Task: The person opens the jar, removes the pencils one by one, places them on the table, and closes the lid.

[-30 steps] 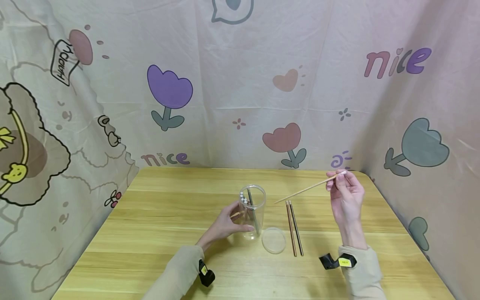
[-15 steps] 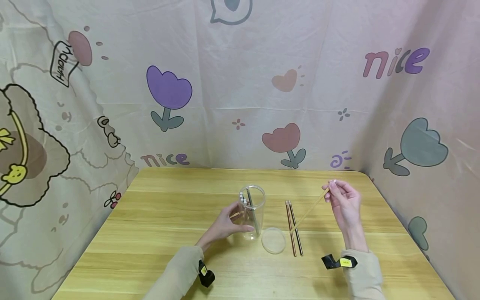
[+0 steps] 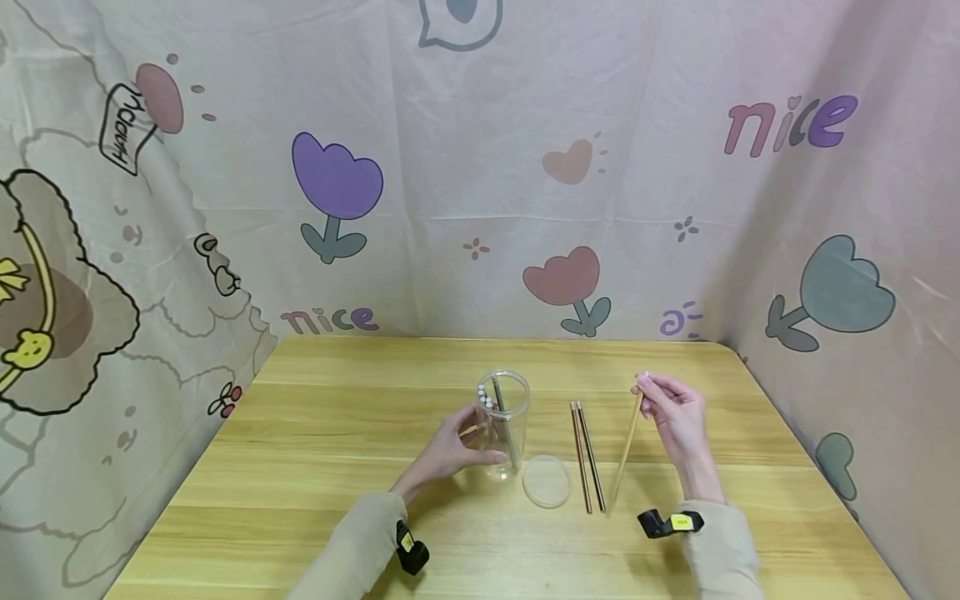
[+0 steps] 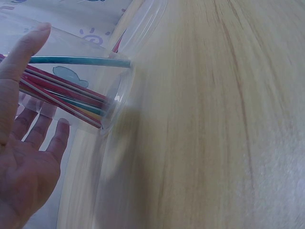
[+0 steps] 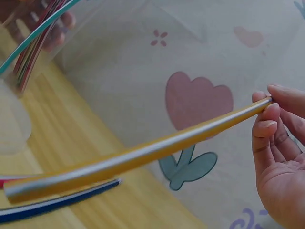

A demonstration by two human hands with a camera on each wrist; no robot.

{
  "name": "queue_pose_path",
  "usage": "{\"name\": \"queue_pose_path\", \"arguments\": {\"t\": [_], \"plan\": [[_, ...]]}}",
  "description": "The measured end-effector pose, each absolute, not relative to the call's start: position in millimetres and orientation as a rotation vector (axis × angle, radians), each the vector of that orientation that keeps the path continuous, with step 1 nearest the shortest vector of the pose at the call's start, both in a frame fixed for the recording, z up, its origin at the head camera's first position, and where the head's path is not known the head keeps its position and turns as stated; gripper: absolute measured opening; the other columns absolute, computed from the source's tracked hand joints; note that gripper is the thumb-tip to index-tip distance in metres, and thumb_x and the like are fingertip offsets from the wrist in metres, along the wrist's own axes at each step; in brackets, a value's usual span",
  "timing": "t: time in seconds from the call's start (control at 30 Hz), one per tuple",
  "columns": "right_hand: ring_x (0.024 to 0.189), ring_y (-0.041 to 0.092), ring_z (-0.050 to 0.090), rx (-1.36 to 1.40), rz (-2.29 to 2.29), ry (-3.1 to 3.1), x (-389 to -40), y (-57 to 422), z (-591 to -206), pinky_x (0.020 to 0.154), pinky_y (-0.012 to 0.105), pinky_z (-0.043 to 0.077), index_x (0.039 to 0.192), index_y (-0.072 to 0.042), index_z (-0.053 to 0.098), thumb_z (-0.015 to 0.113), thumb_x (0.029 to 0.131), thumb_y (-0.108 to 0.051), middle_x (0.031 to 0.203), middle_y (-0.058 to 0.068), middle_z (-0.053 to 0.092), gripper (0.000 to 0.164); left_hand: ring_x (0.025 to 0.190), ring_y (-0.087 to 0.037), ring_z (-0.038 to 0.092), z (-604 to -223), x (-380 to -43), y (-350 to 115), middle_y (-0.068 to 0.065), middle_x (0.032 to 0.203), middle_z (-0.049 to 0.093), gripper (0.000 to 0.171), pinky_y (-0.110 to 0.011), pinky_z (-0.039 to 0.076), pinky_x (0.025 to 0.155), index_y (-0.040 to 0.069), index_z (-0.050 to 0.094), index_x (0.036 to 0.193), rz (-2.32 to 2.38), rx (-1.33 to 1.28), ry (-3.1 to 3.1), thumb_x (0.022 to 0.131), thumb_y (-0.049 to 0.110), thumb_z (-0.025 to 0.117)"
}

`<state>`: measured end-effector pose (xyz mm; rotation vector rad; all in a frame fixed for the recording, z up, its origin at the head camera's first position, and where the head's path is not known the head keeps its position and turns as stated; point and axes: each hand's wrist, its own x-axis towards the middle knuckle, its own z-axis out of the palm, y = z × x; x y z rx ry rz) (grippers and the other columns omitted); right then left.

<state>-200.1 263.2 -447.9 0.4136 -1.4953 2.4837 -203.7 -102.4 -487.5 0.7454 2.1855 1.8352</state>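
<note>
One yellow pencil (image 3: 628, 442), pinched near its upper end by the right hand (image 3: 677, 415), slanted down to the jar's (image 3: 520, 427) right, beyond two pencils (image 3: 591, 457). The left hand (image 3: 452, 448) gripped the jar; a lid (image 3: 547, 481) lay just beside. A firm pinch and slow wrist seemed best, keeping the free end off those two.

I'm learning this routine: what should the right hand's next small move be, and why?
Probably lower the yellow stick beside the two sticks on the table: the right hand pinches its upper end, and its lower end appears close to theirs in the head view.
</note>
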Motion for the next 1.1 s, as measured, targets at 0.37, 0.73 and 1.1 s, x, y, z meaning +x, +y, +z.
{"name": "queue_pose_path", "arguments": {"t": [0.37, 0.73, 1.1], "plan": [[0.06, 0.005, 0.063, 0.323, 2.344, -1.793, -249.3, 285.9, -525.6, 0.048, 0.016, 0.05, 0.117, 0.011, 0.067, 0.07, 0.094, -0.006, 0.09, 0.011, 0.079, 0.029, 0.134, -0.036, 0.054, -487.3, -203.8, -103.2, -0.014, 0.138, 0.059, 0.069, -0.052, 0.041, 0.119, 0.01, 0.054, 0.14, 1.832, 0.737, 2.187, 0.079, 0.014, 0.086], [0.055, 0.002, 0.056, 0.074, 2.323, -2.031, -226.6, 250.2, -483.7, 0.046, 0.013, 0.047, 0.092, -0.021, 0.078, 0.07, 0.094, -0.009, 0.076, -0.007, 0.075, 0.014, 0.134, -0.036, 0.054, -487.6, -202.4, -103.0, -0.014, 0.137, 0.06, 0.067, -0.05, 0.041, 0.119, 0.01, 0.055, 0.137, 1.838, 0.727, 2.182, 0.078, 0.012, 0.087], [0.053, 0.005, 0.054, -0.122, 2.157, -2.308, -241.7, 246.4, -495.1, 0.047, 0.015, 0.046, 0.118, 0.013, 0.065, 0.067, 0.096, -0.009, 0.073, 0.001, 0.069, 0.031, 0.134, -0.036, 0.054, -488.9, -203.3, -103.2, -0.014, 0.138, 0.059, 0.068, -0.05, 0.041, 0.12, 0.01, 0.055, 0.138, 1.841, 0.732, 2.182, 0.078, 0.012, 0.087]]}}
